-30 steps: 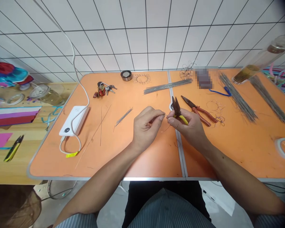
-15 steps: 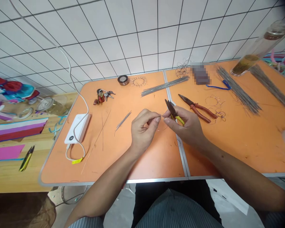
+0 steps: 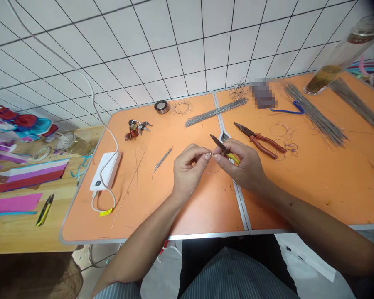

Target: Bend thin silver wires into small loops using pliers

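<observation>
Two bare hands meet near the centre of the frame; the left hand (image 3: 188, 170) has thumb and forefinger pinched narrow on one thin metal wire (image 3: 211, 154); the right hand (image 3: 245, 162) closes round one pair of dark-jawed pliers with yellow handles (image 3: 221, 145), its thumb and forefinger tips drawn together at the same wire. A second pair of pliers, red-handled with dark metal jaws (image 3: 254, 137), lies open-handled right of centre; three long bundles of straight grey wire lie at upper centre (image 3: 216, 112), upper right (image 3: 316, 114) and far right (image 3: 360, 101); one short bundle of thin grey wire (image 3: 163, 159) lies left of the hands.

The held wire sits at the fingertips, mid-frame; it looks very fine, and a faint curved strand shows just below them; whether it joins the held wire I cannot tell.

One tall clear glass bottle (image 3: 341, 56) leans across the upper right corner, amber liquid (image 3: 328, 77) in its lower part; one squat clear jar (image 3: 78, 145) lies at left, its contents hard to make out.
</observation>
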{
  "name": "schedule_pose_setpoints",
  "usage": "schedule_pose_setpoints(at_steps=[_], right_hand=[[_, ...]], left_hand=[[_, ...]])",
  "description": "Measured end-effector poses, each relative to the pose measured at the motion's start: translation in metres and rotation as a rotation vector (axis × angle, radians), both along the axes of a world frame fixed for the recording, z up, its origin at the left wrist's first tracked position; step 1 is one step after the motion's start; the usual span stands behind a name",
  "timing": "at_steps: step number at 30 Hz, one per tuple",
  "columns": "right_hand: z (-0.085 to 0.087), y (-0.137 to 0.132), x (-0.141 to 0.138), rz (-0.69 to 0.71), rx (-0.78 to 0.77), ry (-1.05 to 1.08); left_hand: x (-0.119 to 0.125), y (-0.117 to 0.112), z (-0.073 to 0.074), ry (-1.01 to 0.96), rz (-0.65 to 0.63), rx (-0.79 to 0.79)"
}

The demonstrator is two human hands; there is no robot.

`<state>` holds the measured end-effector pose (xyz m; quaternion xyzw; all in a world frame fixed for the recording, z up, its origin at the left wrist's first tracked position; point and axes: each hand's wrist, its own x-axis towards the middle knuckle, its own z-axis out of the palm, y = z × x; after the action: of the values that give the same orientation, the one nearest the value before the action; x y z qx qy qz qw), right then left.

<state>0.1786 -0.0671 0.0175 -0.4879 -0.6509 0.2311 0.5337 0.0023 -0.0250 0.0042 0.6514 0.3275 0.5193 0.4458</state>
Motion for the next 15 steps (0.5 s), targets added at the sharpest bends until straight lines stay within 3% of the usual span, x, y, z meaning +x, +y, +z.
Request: schedule_pose_setpoints(at_steps=[15], right_hand=[[-0.0045,0.0015,0.0028,0.003,0.13,-0.101]], left_hand=[[-0.0016,0.0062,-0.009,-0.13,-0.159,-0.358]])
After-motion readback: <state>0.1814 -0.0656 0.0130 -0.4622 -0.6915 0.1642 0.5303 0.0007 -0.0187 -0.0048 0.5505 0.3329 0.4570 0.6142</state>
